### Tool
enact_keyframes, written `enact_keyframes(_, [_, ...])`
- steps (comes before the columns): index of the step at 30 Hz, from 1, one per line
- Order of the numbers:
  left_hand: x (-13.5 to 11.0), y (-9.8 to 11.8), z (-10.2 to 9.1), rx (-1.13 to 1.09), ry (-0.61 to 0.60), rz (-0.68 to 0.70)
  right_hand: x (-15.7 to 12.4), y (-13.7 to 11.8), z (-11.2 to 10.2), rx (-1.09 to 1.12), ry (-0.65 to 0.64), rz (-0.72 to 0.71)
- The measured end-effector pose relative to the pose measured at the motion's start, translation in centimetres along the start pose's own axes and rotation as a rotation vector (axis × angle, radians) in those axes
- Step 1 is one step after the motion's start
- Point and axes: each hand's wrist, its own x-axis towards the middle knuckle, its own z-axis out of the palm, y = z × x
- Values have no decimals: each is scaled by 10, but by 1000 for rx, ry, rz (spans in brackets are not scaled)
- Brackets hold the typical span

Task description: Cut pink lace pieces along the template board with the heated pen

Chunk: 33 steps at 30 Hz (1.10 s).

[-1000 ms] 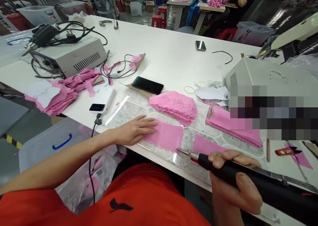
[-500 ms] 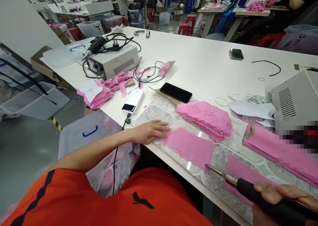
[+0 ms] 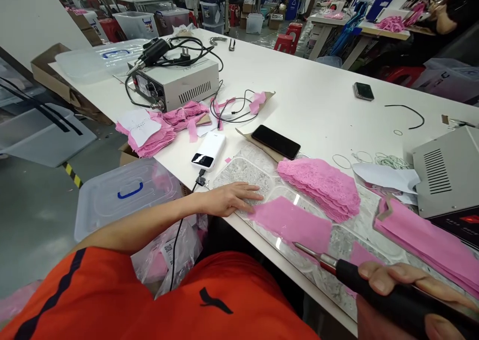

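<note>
My left hand [image 3: 232, 199] lies flat on a clear patterned template [image 3: 243, 173], fingers stretched out, fingertips at the left end of a single pink fabric piece [image 3: 295, 223]. My right hand [image 3: 404, 290] is wrapped round the thick black handle of a hand-held cutter [image 3: 368, 280]. Its slim metal tip points left and meets the near edge of that pink piece. Partly hidden behind the right hand is another pink piece [image 3: 361, 255] on the template. Just beyond lies a stack of scallop-edged pink lace pieces [image 3: 322, 185].
A black phone [image 3: 276, 141] and a white power bank [image 3: 209, 150] lie beyond my left hand. Grey control boxes stand at left [image 3: 183, 85] and right [image 3: 447, 173]. Folded pink fabric [image 3: 430, 240] lies at right. A lidded clear bin [image 3: 129, 193] sits below the table edge.
The cutter's tip has moved left along the near edge of the pink piece, with my right hand following. My left hand stays at the piece's left end. The view has shifted slightly.
</note>
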Motion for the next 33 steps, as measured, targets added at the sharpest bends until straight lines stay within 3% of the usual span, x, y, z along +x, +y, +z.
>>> enact_keyframes(12, [0,-5,6,-58,106,47,7,19,51,162,-235,-36])
enact_keyframes(19, [2,-2,2,-74,66,-3,0,29,84,170,-333,28])
enact_keyframes(28, [1,-5,6,-75,107,32,-1,39,84,98,-371,-22])
enact_keyframes(33, [-1,-7,6,-71,129,75,-1,36,88,164,-406,19])
